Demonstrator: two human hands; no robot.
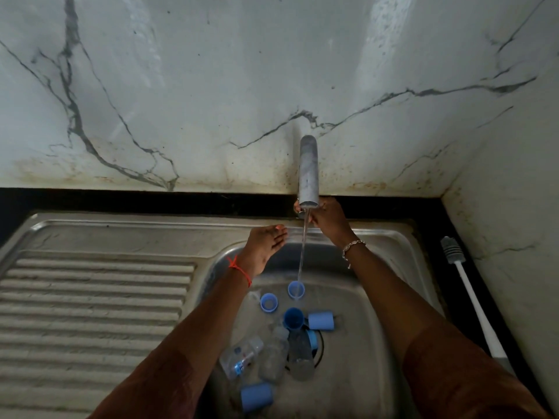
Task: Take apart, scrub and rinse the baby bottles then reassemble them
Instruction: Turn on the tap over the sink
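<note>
Three clear baby bottle bodies [273,355] lie side by side in the steel sink basin [357,352]. Around them are scattered blue caps [321,320] and blue collar rings [268,303]. A thin stream of water [302,252] falls from the tap spout [308,170] into one blue ring [296,289]. My right hand [328,220] reaches behind the spout and grips the tap handle there. To the left of the stream, my left hand [266,243] hovers above the basin with its fingers straight, holding nothing.
A ribbed steel drainboard [90,309] lies left of the basin. A white bottle brush [472,294] lies on the black counter at the right, beside the marble side wall. The marble back wall [211,101] rises behind the tap.
</note>
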